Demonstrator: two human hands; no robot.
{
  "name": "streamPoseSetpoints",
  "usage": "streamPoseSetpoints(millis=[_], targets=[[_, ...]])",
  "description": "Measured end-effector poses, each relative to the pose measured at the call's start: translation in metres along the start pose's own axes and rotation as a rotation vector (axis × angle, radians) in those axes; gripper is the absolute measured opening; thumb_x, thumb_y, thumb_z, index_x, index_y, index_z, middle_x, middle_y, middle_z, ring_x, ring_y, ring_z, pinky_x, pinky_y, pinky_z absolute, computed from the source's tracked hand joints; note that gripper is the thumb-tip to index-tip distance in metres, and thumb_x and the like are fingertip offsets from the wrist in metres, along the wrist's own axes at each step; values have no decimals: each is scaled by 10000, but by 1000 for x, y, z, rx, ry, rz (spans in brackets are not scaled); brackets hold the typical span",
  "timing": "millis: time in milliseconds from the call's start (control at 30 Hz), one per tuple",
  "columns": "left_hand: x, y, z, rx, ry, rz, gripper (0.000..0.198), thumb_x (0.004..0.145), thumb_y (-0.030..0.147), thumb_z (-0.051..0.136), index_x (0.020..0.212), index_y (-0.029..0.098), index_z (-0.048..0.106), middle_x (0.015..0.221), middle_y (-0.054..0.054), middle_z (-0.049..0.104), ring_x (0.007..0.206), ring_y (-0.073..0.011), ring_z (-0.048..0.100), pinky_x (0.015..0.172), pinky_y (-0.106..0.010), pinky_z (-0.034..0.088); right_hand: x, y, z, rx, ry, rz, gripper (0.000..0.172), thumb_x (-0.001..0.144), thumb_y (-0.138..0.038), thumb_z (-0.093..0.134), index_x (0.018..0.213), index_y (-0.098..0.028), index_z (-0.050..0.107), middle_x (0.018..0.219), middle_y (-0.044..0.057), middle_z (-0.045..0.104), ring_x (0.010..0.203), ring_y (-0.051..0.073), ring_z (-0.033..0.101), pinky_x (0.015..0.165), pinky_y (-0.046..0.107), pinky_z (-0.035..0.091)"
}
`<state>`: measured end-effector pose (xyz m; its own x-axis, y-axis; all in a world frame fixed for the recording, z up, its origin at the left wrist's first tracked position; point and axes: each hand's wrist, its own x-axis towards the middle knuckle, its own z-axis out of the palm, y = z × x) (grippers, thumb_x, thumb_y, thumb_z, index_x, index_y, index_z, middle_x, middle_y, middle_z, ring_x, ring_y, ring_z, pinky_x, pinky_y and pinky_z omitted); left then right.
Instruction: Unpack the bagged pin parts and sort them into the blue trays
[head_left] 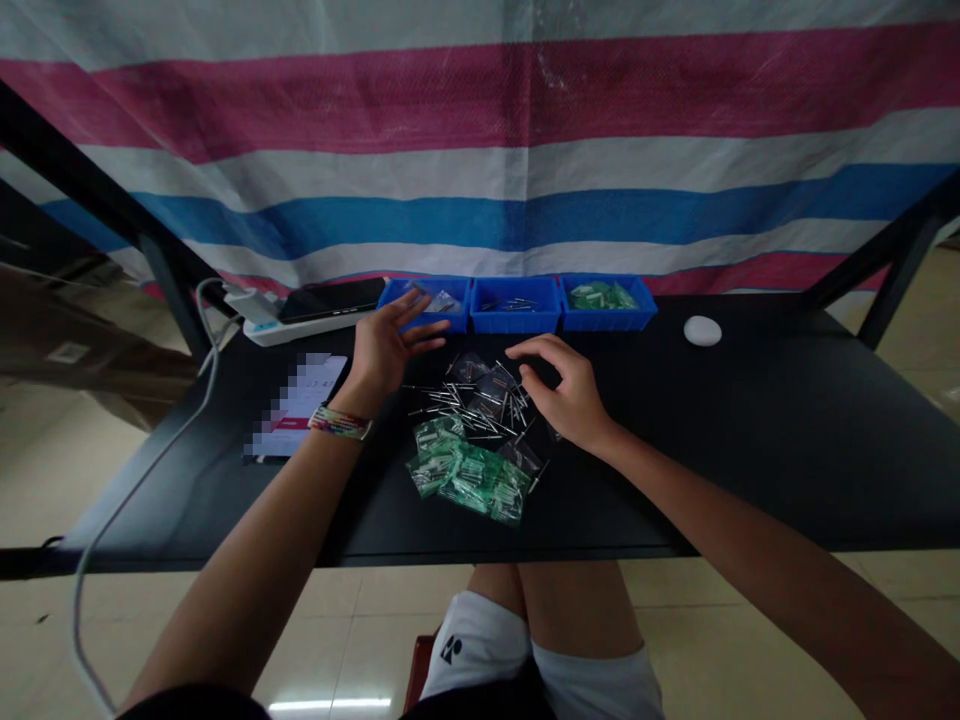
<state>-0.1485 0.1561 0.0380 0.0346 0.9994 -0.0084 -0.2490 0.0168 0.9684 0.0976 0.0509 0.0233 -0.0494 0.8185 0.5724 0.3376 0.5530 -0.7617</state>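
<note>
My left hand [386, 345] is over the front of the left blue bin [459, 318], its fingers spread and nothing seen in them. Above the right side of a loose pile of slim silver metal pins [457, 405], my right hand [566, 390] has its index finger and thumb curved with a gap between them; nothing shows there. Small clear plastic bags [495, 385] lie among the pins. Nearer to me are several green plastic packets [480, 480] with pale slim pieces inside. The left bin contains clear bags, the middle blue bin [515, 321] some pins, the right blue bin [609, 319] green packets.
A phone with a lit screen [300, 405] lies left of my left hand. Behind it, a dark device [334, 298] rests on a white power strip [262, 332] with a cable [172, 455] running off the table. A white oval object [703, 331] sits at the right.
</note>
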Motion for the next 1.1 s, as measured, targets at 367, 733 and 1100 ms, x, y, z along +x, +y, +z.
streamPoseSetpoints(millis=[367,733,1100], targets=[[-24,5,18,383,-261,250,216,849,321,701,928,141,789,775,-64,770,650,-173,721,634,-262,557,-4,21,3,-278,-277,-98,272,894,-101,686,1101,-238,797,1190,102,784,1253,326,638,1093,558,498],[-29,-12,22,958,-416,537,246,895,244,604,1024,158,794,955,-64,814,830,-209,746,762,-301,539,-4,19,4,-432,-419,-132,247,926,-160,759,1156,-237,800,1178,74,813,1252,305,665,1223,591,366],[-27,-12,21,1038,-428,488,289,915,259,590,1080,152,801,988,-76,828,879,-231,770,801,-320,561,2,20,-1,-293,-259,-164,184,1047,-194,634,1083,-242,808,1090,47,825,1062,231,758,1084,465,530]])
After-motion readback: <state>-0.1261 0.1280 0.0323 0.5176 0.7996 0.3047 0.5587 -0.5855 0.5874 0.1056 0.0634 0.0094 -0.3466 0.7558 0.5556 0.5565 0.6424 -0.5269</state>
